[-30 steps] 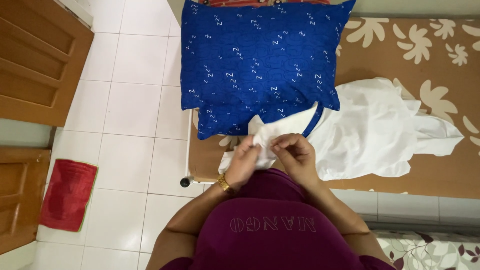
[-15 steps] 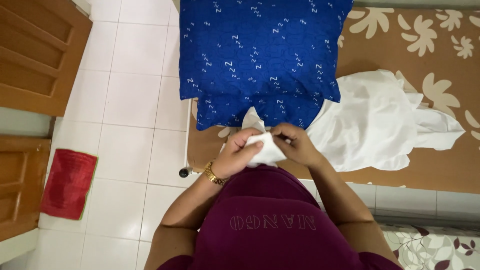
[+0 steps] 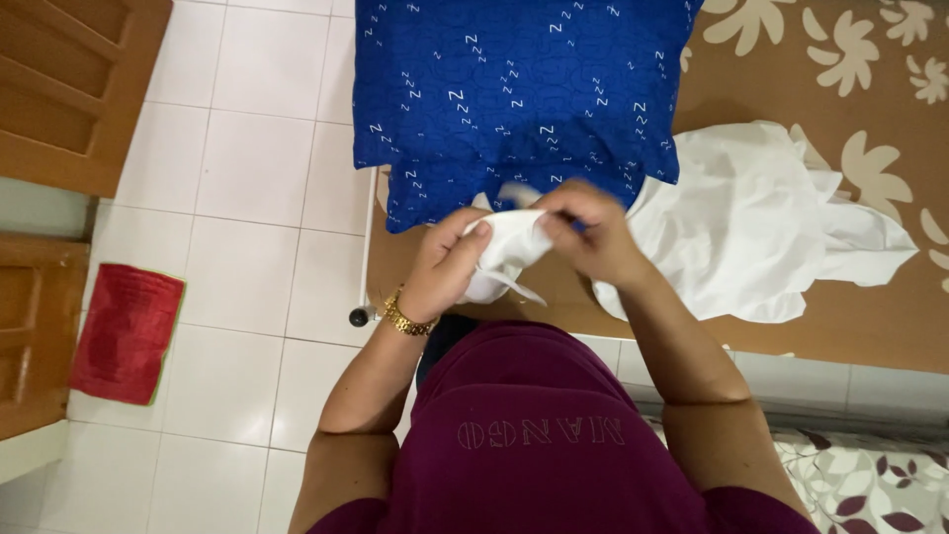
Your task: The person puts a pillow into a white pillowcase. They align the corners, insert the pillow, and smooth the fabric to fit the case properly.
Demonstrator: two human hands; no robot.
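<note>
Your left hand (image 3: 450, 259) is closed around a bunched end of the white cloth (image 3: 751, 222), fingers curled over the fabric and thumb pressed against it. Your right hand (image 3: 591, 235) pinches the same bunch from the opposite side, fingertips tight together, with the wad (image 3: 509, 247) compressed between both hands. A narrow tail of fabric hangs below the wad.

The cloth lies on the brown floral bedsheet (image 3: 870, 59), just beside the blue patterned pillow (image 3: 524, 94). Its long axis runs from the gripped end out to your right, where the loose bulk spreads flat and crumpled. The gripped end sits at the pillow's near edge, above the bed's edge. A red mat (image 3: 127, 331) lies on the white tile floor (image 3: 252, 158) to your left.
</note>
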